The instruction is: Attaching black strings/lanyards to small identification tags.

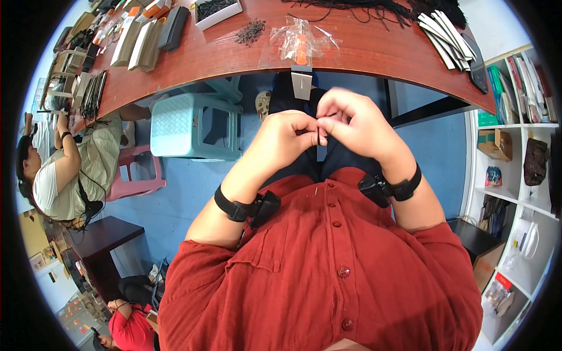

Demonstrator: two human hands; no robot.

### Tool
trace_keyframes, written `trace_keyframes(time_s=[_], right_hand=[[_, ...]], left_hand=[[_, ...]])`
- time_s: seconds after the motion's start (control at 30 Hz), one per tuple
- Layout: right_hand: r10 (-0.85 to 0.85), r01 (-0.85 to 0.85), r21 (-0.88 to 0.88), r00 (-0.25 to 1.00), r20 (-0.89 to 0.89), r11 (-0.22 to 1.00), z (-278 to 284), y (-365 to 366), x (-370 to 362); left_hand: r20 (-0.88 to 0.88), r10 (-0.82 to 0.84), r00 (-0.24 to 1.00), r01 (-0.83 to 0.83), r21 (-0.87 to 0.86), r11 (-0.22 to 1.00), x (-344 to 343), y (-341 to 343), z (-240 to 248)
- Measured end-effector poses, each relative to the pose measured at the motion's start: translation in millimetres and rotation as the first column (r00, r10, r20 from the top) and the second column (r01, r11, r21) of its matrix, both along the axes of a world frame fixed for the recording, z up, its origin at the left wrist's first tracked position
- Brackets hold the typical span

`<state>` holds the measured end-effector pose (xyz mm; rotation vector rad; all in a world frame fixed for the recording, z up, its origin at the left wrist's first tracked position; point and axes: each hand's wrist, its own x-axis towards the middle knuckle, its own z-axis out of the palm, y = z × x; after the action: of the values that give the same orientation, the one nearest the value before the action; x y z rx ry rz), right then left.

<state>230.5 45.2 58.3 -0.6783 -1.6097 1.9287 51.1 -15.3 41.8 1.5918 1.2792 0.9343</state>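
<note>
My left hand [287,138] and my right hand [354,124] meet above my lap, just off the table's front edge. Both are closed, thumb against fingers. A short bit of thin black cord [318,136] shows at the left fingertips, and the right fingertips pinch beside it; most of it is hidden by the fingers. Just below them is a small grey flat piece [321,154]; whether it hangs from the cord I cannot tell. Beyond the hands, a pale grey card [301,85] hangs at the table edge, under clear plastic film [287,44] with an orange piece [301,50].
On the reddish wooden table [205,64] lie a white box [218,20] of small black pieces, a loose black pile [250,33], black cords [374,8], white strips [446,40] and card stacks [143,45]. A blue stool [181,128] stands left. Two other people sit further left.
</note>
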Motion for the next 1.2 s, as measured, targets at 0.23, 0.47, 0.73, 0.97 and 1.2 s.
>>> trace_keyframes(time_s=[0.23,0.47,0.73,0.97,1.2], right_hand=[[-0.003,0.009,0.043,0.989,-0.145,0.999,-32.2,-4.0,5.8],[-0.031,0.023,0.442,0.999,0.011,0.897,-16.4,1.3,9.2],[-0.028,0.012,0.197,0.997,0.079,0.98,-15.0,-11.8,6.5],[-0.232,0.189,0.267,0.963,0.137,0.945,-11.1,-16.9,9.2],[-0.421,0.068,0.8,0.875,0.239,0.596,7.1,-19.3,8.4]], left_hand=[[0.466,0.077,0.881,0.124,-0.384,0.915,-10.5,2.4,-3.8],[0.473,0.013,0.881,0.215,-0.424,0.88,-12.5,5.9,-3.0],[0.508,-0.182,0.842,0.409,-0.382,0.829,-14.7,8.4,-3.3],[0.249,0.024,0.968,0.074,-0.377,0.923,-2.9,6.2,6.7],[0.143,0.1,0.985,-0.042,-0.359,0.932,-2.5,-0.1,16.0]])
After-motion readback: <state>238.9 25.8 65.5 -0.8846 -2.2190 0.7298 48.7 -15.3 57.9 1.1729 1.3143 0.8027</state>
